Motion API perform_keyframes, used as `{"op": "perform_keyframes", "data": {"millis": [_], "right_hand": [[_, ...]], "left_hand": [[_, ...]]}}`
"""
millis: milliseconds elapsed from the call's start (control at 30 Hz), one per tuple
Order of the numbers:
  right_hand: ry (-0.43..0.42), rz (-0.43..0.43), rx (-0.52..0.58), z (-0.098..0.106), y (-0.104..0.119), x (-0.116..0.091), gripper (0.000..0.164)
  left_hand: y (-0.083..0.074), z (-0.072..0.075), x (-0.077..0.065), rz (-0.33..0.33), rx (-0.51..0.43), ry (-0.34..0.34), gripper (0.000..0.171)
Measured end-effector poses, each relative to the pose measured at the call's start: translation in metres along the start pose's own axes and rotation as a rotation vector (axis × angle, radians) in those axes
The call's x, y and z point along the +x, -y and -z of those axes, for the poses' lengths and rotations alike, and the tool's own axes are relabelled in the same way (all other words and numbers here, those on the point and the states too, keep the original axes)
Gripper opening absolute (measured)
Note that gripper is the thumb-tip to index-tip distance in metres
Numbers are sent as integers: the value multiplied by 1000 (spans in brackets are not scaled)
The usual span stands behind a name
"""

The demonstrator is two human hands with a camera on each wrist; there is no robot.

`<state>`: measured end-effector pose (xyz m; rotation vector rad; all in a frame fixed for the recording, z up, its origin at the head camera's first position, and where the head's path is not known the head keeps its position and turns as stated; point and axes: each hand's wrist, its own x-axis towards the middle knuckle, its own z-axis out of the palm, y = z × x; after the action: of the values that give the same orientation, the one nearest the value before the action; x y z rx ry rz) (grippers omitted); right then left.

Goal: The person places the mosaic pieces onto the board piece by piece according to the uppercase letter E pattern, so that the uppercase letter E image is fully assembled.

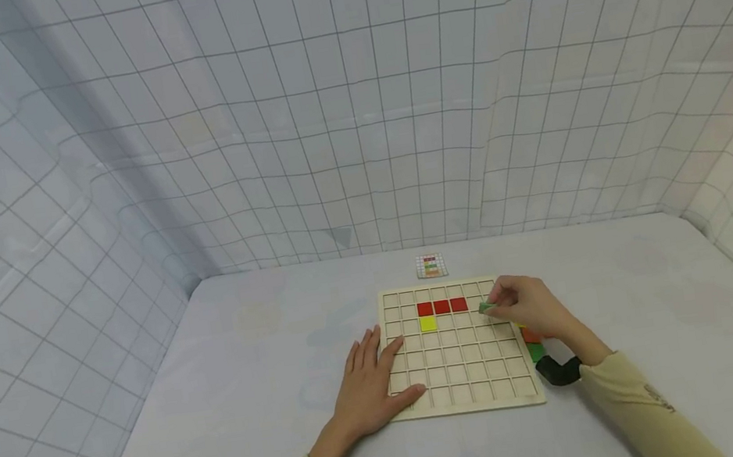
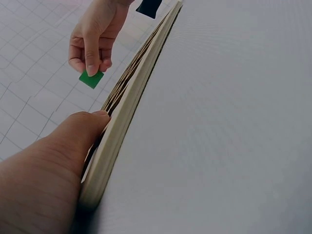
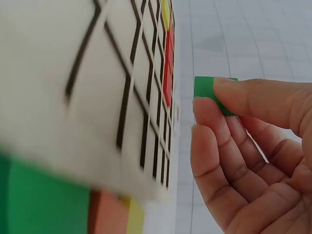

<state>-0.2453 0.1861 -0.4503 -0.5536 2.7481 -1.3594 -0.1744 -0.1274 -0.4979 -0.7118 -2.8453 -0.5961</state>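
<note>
A pale wooden grid board (image 1: 459,372) lies flat on the table. Three red tiles (image 1: 441,306) sit side by side in one of its upper rows, with a yellow tile (image 1: 428,323) under the leftmost. My right hand (image 1: 527,305) pinches a green tile (image 3: 204,87) between thumb and fingers, held above the board's upper right part. My left hand (image 1: 368,390) rests with spread fingers on the board's left edge. In the left wrist view its thumb (image 2: 80,127) lies over the board's rim.
Beyond the board's far edge lies a small card (image 1: 431,265) printed with a coloured grid pattern. Several loose tiles, among them a green one (image 1: 537,351) and an orange one (image 1: 530,335), lie along the board's right side, partly hidden by my right arm. Grid-patterned curtains (image 1: 354,143) enclose the table.
</note>
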Motion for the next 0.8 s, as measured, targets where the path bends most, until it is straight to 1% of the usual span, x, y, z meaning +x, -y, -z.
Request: {"op": "perform_keyframes", "data": {"millis": [67, 133, 267, 367, 567, 667, 800], "right_hand": [[33, 16, 12, -7, 7, 1, 9], [63, 57, -5, -15, 13, 2, 8], [129, 152, -25, -30, 21, 6, 10], [166, 189, -20, -40, 27, 9, 11], [182, 184, -25, -54, 39, 16, 12], [192, 179, -46, -60, 42, 18, 13], [178, 143, -118, -66, 45, 20, 14]], "left_hand": [[0, 0, 0, 1, 4, 0, 79], [0, -1, 0, 2, 7, 0, 79], [0, -1, 0, 2, 11, -2, 79], [1, -1, 0, 3, 9, -6, 79], [2, -1, 0, -4, 8, -17, 79], [2, -1, 0, -8, 6, -21, 79], [3, -3, 1, -8, 13, -17, 79]]}}
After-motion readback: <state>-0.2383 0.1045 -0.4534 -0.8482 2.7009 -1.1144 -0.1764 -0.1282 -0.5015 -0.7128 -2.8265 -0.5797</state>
